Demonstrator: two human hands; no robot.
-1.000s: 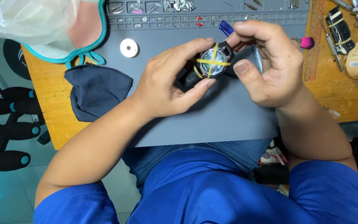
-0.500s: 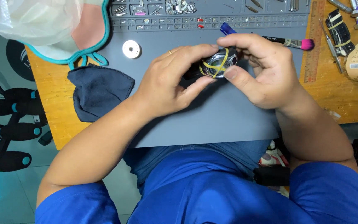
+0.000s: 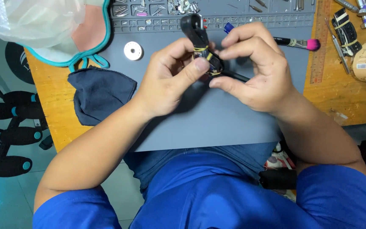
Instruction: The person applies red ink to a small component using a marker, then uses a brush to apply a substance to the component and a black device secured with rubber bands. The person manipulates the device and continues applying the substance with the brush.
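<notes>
While both hands pinch the watch (image 3: 203,51) above the grey mat (image 3: 217,123), the left hand (image 3: 170,80) has thumb and fingers clamped on its case and the right hand (image 3: 255,72) has fingertips closed on the lower strap. A slip could snap the yellow band (image 3: 201,48) off or drop the watch among the small parts (image 3: 166,10). The dial is hidden behind the thumbs, and a thin black tool (image 3: 234,76) under the right fingers is hard to identify.

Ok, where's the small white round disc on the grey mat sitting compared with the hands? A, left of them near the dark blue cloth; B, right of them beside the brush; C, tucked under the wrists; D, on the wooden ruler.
A: the small white disc lies on the grey mat left of the left hand, just above the dark blue cloth.
</notes>
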